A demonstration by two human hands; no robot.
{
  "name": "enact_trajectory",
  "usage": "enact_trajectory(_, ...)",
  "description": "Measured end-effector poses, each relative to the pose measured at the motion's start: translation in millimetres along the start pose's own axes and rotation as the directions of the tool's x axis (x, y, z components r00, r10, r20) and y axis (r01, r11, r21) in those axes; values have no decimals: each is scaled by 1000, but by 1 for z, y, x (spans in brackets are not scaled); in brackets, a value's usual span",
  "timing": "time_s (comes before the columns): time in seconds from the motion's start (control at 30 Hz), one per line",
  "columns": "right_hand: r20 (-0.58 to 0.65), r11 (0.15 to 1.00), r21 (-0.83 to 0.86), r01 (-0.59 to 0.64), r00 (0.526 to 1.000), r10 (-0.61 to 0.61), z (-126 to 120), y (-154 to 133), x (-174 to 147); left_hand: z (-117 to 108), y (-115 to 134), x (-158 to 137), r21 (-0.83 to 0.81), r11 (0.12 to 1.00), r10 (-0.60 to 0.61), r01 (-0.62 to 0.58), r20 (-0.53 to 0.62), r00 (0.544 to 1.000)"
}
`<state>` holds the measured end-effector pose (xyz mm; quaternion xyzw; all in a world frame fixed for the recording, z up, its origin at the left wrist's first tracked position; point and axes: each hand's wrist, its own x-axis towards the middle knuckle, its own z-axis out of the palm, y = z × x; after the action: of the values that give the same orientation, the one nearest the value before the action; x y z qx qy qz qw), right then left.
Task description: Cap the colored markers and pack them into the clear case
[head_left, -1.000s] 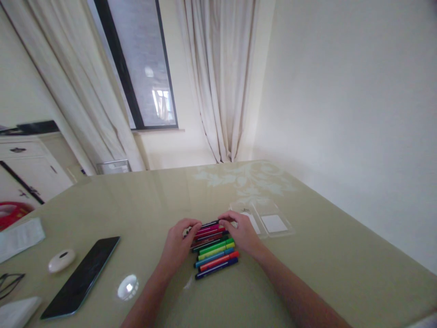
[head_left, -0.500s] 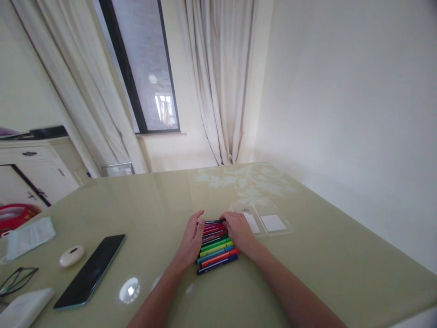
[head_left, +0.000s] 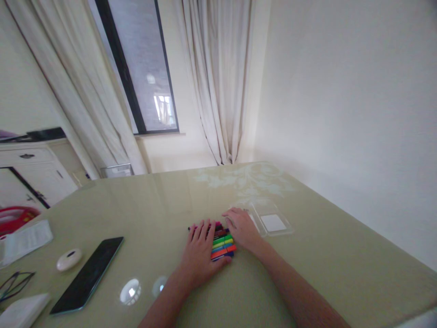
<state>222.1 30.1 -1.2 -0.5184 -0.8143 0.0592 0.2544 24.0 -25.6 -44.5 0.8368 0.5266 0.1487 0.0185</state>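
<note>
A row of several coloured felt-tip pens (head_left: 222, 246) lies side by side on the table in front of me. My left hand (head_left: 200, 250) rests over their left part, palm down, fingers stretched away from me and the thumb along the nearest, dark blue pen. Under that hand the pens' left ends are hidden. At the pens' right ends is my right hand (head_left: 241, 228), its fingers loosely bent and apart, with nothing visible in them. Just beyond it lies an opened clear plastic case (head_left: 285, 228) with a white card in it, partly covered by the hand.
On the left of the table (head_left: 164, 196) lie a black phone (head_left: 88, 275), a white oval case (head_left: 69, 259), glasses (head_left: 15, 286), a white box (head_left: 25, 310) and a face mask (head_left: 29, 241). A wall (head_left: 341, 114) runs along the table's right side.
My left hand has gone from beside the pens' left ends to lying flat across them. My right hand has drawn slightly away from the far pens. The pens now sit closer together.
</note>
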Motion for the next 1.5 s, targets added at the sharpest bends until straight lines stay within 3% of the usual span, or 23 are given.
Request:
enact_trajectory(0.07, -85, 988, -69, -139, 987, 133, -13, 16, 2, -1, -7, 5, 33, 999, -36, 36, -1, 999)
enact_trajectory(0.17, -174, 906, -226, -358, 930, 324, -31, 44, 1, -3, -18, 11, 76, 992, -100, 101, -11, 995)
enact_trajectory(0.27, -124, 846, -282, -452, 892, 435, -38, 63, -3, -3, -30, 13, 113, 977, -176, 180, -45, 983)
enact_trajectory(0.4, 1, 869, -262, -419, 901, 434, -27, 65, -4, -3, -47, 9, 151, 948, -266, 278, -98, 959)
enact_trajectory(0.63, 48, 940, -181, -291, 952, 303, -10, 44, -2, -6, -58, 1, 128, 937, -312, 325, -114, 943)
enact_trajectory(0.9, 40, 943, -168, -286, 954, 297, -11, 41, -3, -34, -39, -2, -24, 995, -97, 95, -156, 983)
enact_trajectory(1.17, -18, 955, -147, -258, 966, 258, -8, 40, -4, -41, -28, -3, -136, 986, -113, 96, -124, 986)
enact_trajectory(1.27, -111, 979, -39, -198, 975, 192, -9, 36, -2, -43, -25, 1, -358, 924, -195, 132, -145, 970)
enact_trajectory(1.33, -142, 981, 152, -122, 979, 144, -11, 27, -1, -43, -21, 4, -545, 818, -285, 184, -107, 952)
enact_trajectory(1.43, -100, 857, 515, -28, 991, 92, -11, 6, -3, -38, -10, 6, -729, 652, -368, 211, -61, 928)
enact_trajectory(1.5, -24, 741, 671, -28, 998, 59, -9, -8, -5, -35, -2, 6, -773, 604, -373, 194, -59, 926)
